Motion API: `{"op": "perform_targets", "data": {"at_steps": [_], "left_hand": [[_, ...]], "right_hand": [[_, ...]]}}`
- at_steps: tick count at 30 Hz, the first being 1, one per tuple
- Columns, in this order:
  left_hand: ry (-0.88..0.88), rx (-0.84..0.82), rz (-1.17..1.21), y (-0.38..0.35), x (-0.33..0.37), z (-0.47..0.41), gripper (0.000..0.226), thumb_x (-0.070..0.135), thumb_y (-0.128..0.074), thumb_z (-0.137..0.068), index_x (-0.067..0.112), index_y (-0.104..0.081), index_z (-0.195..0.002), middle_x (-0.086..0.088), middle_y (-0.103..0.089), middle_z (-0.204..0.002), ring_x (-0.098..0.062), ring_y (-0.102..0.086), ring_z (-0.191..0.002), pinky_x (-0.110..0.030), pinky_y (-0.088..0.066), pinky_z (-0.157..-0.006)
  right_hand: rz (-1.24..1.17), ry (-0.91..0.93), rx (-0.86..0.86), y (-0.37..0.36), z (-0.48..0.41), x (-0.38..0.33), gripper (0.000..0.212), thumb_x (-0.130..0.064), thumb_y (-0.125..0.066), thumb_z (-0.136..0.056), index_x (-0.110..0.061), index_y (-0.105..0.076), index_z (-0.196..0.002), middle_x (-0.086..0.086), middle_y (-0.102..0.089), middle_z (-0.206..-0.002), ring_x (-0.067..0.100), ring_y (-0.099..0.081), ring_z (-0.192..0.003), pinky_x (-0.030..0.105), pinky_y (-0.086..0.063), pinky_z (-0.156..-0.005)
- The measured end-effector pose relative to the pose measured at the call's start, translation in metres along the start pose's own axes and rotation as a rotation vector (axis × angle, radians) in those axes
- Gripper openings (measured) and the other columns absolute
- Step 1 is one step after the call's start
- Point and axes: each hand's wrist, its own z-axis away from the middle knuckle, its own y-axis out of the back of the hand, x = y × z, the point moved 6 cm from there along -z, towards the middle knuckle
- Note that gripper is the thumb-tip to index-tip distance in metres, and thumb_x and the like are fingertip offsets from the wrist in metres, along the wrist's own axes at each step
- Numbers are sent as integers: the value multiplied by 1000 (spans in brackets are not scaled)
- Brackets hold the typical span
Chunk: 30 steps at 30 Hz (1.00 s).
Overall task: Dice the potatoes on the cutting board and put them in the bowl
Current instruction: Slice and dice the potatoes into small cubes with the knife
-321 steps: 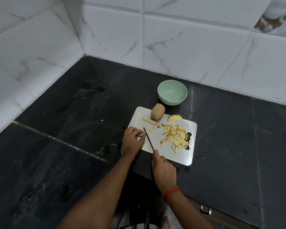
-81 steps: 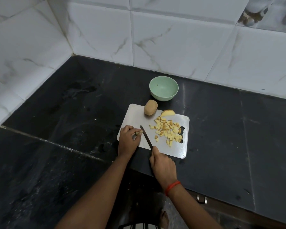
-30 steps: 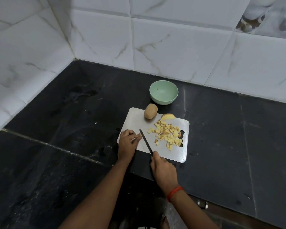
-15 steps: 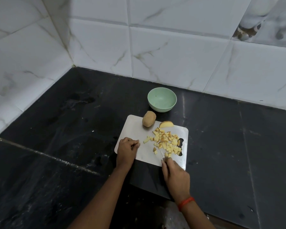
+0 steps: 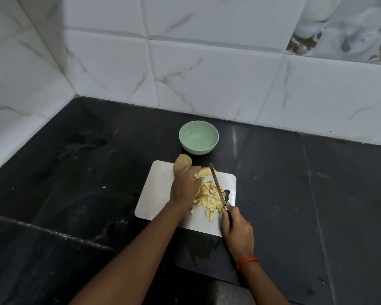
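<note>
- A black stone countertop (image 5: 75,194) meets white tiled walls in a corner. Its smooth surface could let the board slide under a hard cut.
- A pale rectangular cutting board (image 5: 156,194) lies near the front of the countertop, tilted slightly. Nothing visible anchors it.
- An empty mint-green bowl (image 5: 196,148) sits just beyond the board's far edge. No potato is in it yet. Cubes must cross the gap between board and bowl, so some could spill onto the countertop.
- The left hand (image 5: 184,188) reaches across the board towards the far pieces, its back to the camera. I cannot tell whether its fingers have closed on anything. They lie just beside the blade, and a careless knife movement could cut them.
- The right hand (image 5: 237,230) wraps its fingers around the handle of a knife (image 5: 217,184). The blade points away over the diced potato.
- A loose pile of diced potato (image 5: 209,199) covers the right half of the board between the hands. Stray cubes near the front edge could be swept off.
- A whole unpeeled potato (image 5: 180,165) rests at the far edge, touching the left hand. It is round and could roll off if nudged.
- A cut potato wedge (image 5: 206,172) lies beside the knife tip. It is small, so holding it brings the fingers close to the blade.
</note>
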Motion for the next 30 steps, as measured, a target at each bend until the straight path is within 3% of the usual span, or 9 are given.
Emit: {"op": "perform_targets", "data": {"at_steps": [2, 6, 12, 21, 24, 27, 30], "left_hand": [[-91, -74, -148, -11, 20, -20, 43, 20, -70, -94, 14, -61, -136, -5, -63, -130, -23, -58, -119, -34, -50, -96], [-130, -166, -346, -28, 31, -41, 38, 23, -73, -91, 13, -65, -128, -6, -63, -123, -23, -59, -111, -34, -48, -95], [-100, -171, -297, -34, 26, -47, 33, 21, -71, -93, 13, -67, -125, -5, -63, -119, -22, -60, -108, -33, -51, -91], [-145, -168, -310, -35, 25, -41, 34, 25, -70, -89, 12, -70, -120, -6, -64, -116, -21, -60, -102, -31, -50, -85], [-176, -99, -245, -23, 36, -38, 33, 23, -74, -84, 9, -72, -114, -7, -66, -110, -23, -60, -100, -32, -49, -81], [-179, 93, -159, 7, 38, -23, 32, 17, -78, -79, 12, -73, -111, -5, -68, -107, -21, -62, -97, -30, -49, -78], [81, 219, -55, 39, 2, 5, 35, 19, -79, -80, 19, -68, -113, 3, -59, -110, -14, -56, -96, -28, -49, -78]], "right_hand": [[-11, 1, 3, 0, 0, 0, 25, -42, -44, -101, -23, -59, -109, -7, -70, -80, 15, -66, -67, 22, -41, -57], [2, -34, -15, -1, -1, 3, 16, -34, -51, -101, -23, -58, -110, -7, -69, -77, 16, -66, -65, 23, -38, -57], [-48, -62, -15, -4, -1, 8, 12, -31, -54, -100, -26, -54, -111, -10, -66, -73, 13, -64, -60, 30, -51, -53], [-145, -117, -3, -2, 0, 13, 17, -40, -47, -99, -28, -54, -109, -16, -63, -76, 7, -62, -65, 21, -42, -56], [-165, -112, 5, 2, -1, 11, 23, -46, -42, -98, -29, -52, -109, -15, -64, -76, 8, -63, -65, 27, -47, -55], [-193, -114, 6, 2, -1, 11, 21, -47, -42, -98, -31, -51, -108, -15, -64, -76, 6, -62, -63, 31, -50, -53], [-205, -125, 10, 4, -2, 12, 15, -44, -44, -99, -33, -49, -107, -15, -64, -77, 6, -63, -64, 37, -53, -54]]}}
